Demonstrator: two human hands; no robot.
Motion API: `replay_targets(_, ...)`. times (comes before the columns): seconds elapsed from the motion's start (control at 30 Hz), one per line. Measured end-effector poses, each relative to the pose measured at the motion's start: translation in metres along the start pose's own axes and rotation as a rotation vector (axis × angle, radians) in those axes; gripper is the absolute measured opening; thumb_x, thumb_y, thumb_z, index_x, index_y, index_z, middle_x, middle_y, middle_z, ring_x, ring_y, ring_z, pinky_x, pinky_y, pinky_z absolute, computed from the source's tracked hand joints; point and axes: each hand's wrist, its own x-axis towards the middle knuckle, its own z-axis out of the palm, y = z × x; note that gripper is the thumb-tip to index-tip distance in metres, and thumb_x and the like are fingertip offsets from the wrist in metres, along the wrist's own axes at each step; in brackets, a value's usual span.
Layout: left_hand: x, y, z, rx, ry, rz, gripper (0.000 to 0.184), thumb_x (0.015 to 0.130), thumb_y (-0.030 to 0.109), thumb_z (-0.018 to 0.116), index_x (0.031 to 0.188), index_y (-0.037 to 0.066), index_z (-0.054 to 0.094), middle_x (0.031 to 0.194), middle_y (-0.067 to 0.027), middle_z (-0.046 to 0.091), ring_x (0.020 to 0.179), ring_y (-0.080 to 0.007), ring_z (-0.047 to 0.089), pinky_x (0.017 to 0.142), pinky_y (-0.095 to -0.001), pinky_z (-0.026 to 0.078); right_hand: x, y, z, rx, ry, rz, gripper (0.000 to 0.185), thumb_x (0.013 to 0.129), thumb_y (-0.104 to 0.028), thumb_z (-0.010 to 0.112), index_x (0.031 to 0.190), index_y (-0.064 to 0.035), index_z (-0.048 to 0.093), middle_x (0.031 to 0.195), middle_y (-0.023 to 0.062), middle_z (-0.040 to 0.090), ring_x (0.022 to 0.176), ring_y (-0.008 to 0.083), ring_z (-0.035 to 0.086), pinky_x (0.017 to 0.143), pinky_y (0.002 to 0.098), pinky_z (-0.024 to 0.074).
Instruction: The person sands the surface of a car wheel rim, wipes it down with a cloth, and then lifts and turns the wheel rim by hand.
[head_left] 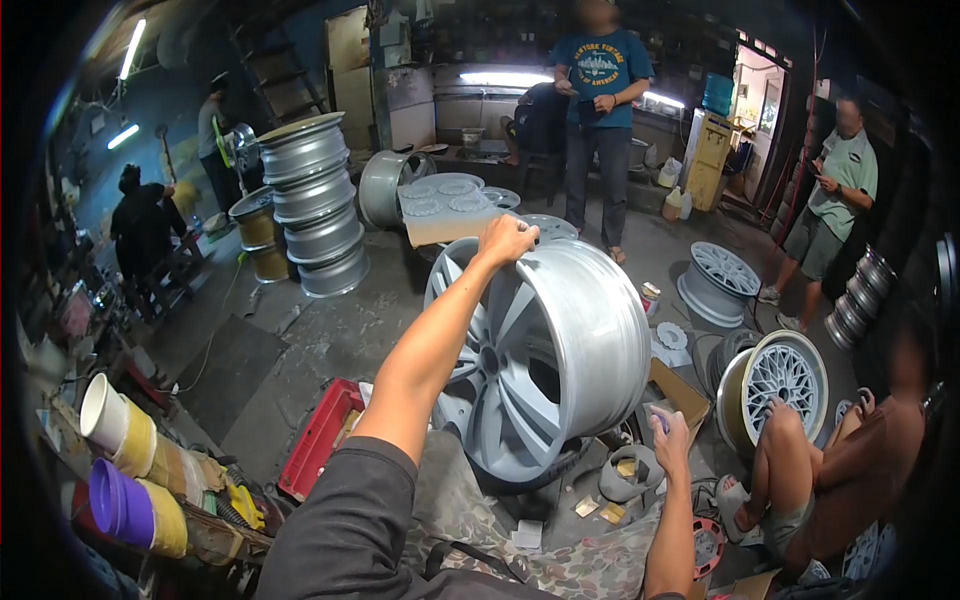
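A large grey car wheel rim (600,340) stands upright on its edge in front of me, its spokes facing left and its broad silver barrel to the right. My left hand (508,240) reaches across to the top of the wheel rim, with its fingers curled over the edge. At the right of the barrel and apart from it, my right hand (672,442) is closed around a small purplish piece (660,422), mostly hidden by the fingers. Beneath the wheel rim shows part of a dark tyre (530,482).
Left stands a tall stack of silver rims (315,215). A red tray (322,440) and nested buckets (125,500) are nearer. A cardboard sheet with round pieces (440,232) lies behind the wheel. A person sits at right beside a lattice-spoked rim (780,385); others stand or sit farther back.
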Motion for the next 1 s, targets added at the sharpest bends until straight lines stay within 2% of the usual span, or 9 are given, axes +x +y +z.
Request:
replay_targets(0.4,0.0007,-0.0007,0.0004,0.014,0.003,0.018,0.037,0.085,0.044,0.061,0.072,0.013,0.079,0.076,-0.0096,0.074,0.084,-0.0298,0.072,0.082,-0.0412,0.053,-0.0005,-0.0009,-0.0026,0.008,-0.002,0.022,0.023,0.096,-0.017,0.061,0.113,-0.0077,0.072,0.084,0.0171,0.055,0.08,0.0325,0.057,0.075,0.0415,0.0452)
replay_targets(1.0,-0.0007,0.0006,-0.0007,-0.006,0.004,0.017,0.038,0.086,0.043,0.062,0.072,0.012,0.079,0.076,-0.0093,0.074,0.083,-0.0298,0.072,0.08,-0.0409,0.053,-0.0015,0.0045,-0.0005,-0.021,-0.016,0.034,0.024,0.094,-0.02,0.065,0.114,-0.0087,0.072,0.082,0.0144,0.053,0.077,0.0292,0.055,0.074,0.0399,0.0448)
